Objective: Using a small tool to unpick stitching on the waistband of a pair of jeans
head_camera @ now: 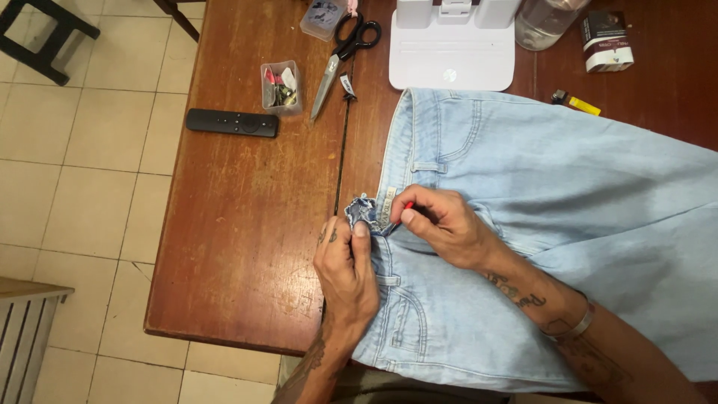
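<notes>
Light blue jeans [553, 224] lie spread over the right half of a brown wooden table [247, 224], waistband toward the left. My left hand [345, 265] pinches a folded bit of the waistband [364, 213] between thumb and fingers. My right hand [441, 224] is closed on a small red-handled tool [406, 207], whose tip sits at the waistband fold right beside my left thumb. The tool's working end is hidden by the cloth and fingers.
On the table's far side lie black-handled scissors [344, 52], a clear box of small parts [281, 87], a black remote [232, 123], a white device [452, 45], a glass jar [542, 22], a small carton [606, 41] and a yellow lighter [580, 103]. Tiled floor lies left.
</notes>
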